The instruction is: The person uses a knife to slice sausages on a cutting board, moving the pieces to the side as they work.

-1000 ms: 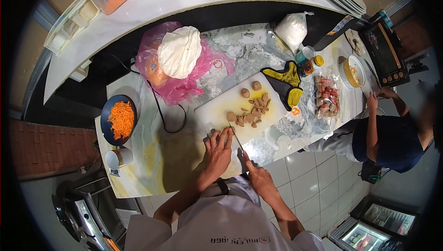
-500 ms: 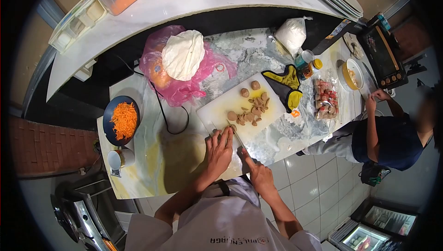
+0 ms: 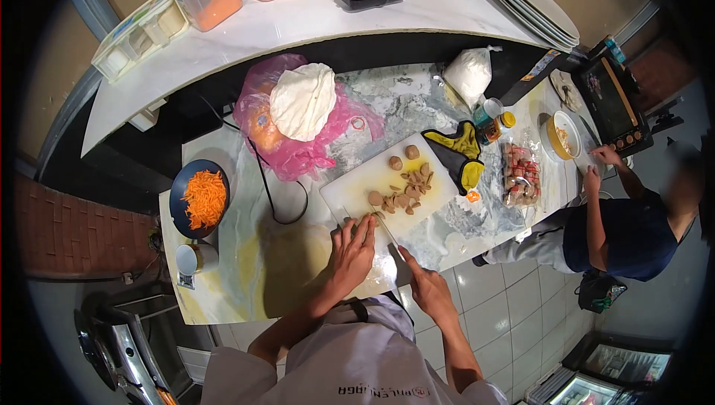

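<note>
On the white cutting board (image 3: 345, 195), my left hand (image 3: 353, 253) presses its closed fingertips on a brown meatball, which is mostly hidden beneath them. My right hand (image 3: 430, 287) grips a knife (image 3: 389, 234) by its handle. The blade slants up to the left, with its tip beside my left fingertips at the board's near edge. Farther up the board lie several meatball slices (image 3: 404, 196) in a loose pile. Behind them sit two whole meatballs (image 3: 411, 152).
A dark bowl of shredded carrot (image 3: 202, 200) and a cup (image 3: 189, 259) stand left. Behind are a pink plastic bag (image 3: 261, 107) and a black cable (image 3: 305, 200). Right are a black-yellow glove (image 3: 454, 153), bottles, packed meatballs (image 3: 521, 176) and a co-worker (image 3: 622, 237).
The whole view has shifted, with the counter lower in frame. My right hand and the knife handle have swung slightly right; my left hand stays on the meatball. The co-worker's hands have moved apart.
</note>
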A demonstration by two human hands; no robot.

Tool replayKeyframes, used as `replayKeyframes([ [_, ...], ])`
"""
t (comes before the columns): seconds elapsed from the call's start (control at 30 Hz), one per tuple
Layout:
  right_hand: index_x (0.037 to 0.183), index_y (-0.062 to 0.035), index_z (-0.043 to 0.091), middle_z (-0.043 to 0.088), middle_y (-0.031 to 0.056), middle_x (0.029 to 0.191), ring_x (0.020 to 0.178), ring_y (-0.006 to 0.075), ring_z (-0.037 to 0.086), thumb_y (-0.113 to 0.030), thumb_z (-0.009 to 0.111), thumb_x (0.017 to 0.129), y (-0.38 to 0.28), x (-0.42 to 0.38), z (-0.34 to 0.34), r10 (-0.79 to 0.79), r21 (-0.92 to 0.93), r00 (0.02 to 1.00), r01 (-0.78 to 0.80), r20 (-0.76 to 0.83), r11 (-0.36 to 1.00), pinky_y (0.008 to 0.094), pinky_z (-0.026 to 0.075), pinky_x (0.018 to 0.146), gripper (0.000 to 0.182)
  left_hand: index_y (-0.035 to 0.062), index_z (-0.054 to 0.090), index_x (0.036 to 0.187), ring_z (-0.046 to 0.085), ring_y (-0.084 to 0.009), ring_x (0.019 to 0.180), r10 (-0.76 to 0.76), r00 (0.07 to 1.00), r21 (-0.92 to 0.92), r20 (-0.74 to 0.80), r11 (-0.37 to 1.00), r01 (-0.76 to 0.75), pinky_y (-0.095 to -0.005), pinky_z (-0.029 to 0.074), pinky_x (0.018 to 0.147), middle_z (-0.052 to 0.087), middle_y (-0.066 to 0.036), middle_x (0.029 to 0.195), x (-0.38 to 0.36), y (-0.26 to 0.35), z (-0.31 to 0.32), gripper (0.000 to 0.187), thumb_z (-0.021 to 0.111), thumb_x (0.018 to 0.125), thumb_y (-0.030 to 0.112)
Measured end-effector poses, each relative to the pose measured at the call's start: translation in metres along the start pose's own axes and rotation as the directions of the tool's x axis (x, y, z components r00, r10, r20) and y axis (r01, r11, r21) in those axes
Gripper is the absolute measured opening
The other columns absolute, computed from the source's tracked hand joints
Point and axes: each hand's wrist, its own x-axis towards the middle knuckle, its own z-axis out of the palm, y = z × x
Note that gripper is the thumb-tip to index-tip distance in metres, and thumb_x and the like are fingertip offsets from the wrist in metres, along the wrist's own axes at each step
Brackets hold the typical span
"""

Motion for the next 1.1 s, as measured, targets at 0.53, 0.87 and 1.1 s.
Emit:
replayKeyframes([
  [0.53,0.163,-0.0322,0.029,0.067,0.0262,0.071,0.072,0.0473,0.068,0.003,0.057,0.084,0.007,0.008,0.01,-0.019,-0.054,1.0,0.019,-0.012,0.998,0.0592,0.054,0.07,0.09,-0.0023,0.051,0.148,0.047,-0.0357,0.129,-0.016,1.0,-0.03,-0.019,0.999,0.016,-0.0494,0.036,0.106,0.051,-0.013,0.15,0.001,0.0,-0.003,0.058,0.064,0.095,0.017],
  [0.87,0.162,-0.0179,0.031,0.066,0.0259,0.073,0.072,0.0482,0.066,0.001,0.055,0.094,0.011,0.009,0.006,0.013,0.167,0.997,-0.001,-0.073,0.986,0.0562,0.051,0.069,0.074,-0.0032,0.045,0.152,0.043,-0.0354,0.13,-0.035,0.998,0.044,0.044,0.999,0.033,-0.0513,0.034,0.105,0.044,-0.013,0.157,-0.004,0.004,-0.001,0.063,0.064,0.095,0.016],
  [1.1,0.127,0.0,0.055,0.067,0.026,0.074,0.076,0.0499,0.066,-0.015,0.06,0.101,0.02,0.005,0.03,0.058,0.176,0.99,-0.036,-0.125,0.984,0.0551,0.051,0.07,0.031,-0.004,0.044,0.152,0.043,-0.0363,0.128,-0.027,0.998,0.082,0.056,0.996,0.022,-0.0518,0.034,0.104,0.043,-0.014,0.158,-0.006,0.004,0.002,0.063,0.062,0.096,0.016],
])
